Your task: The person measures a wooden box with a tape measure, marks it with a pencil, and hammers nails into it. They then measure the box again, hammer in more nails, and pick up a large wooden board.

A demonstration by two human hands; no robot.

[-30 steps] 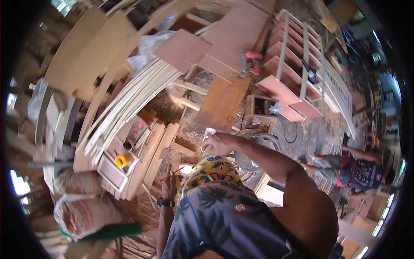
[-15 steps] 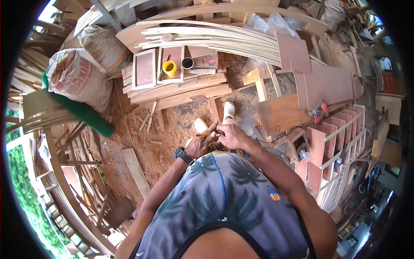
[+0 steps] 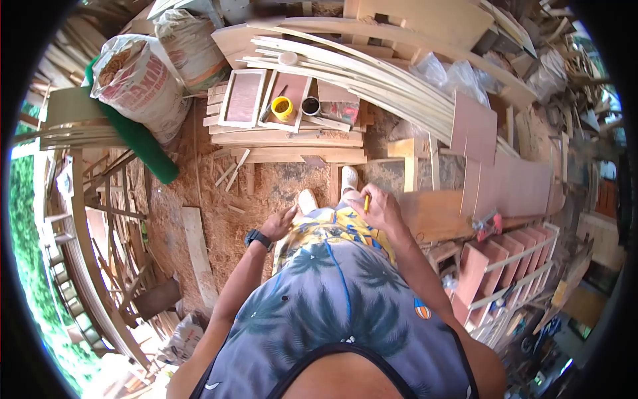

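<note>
I am pinching a yellow pencil (image 3: 366,203) in my right hand (image 3: 380,207), above my shorts; my left hand (image 3: 282,223) is hanging loose, holding nothing. The pencil could be slipping into the sawdust (image 3: 266,193) if my fingers relax.

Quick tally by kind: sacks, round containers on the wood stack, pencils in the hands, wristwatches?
Sacks: 2
Round containers: 2, the yellow container and the dark container
Pencil: 1, in the right hand
Wristwatch: 1, left wrist
Total: 6
</note>
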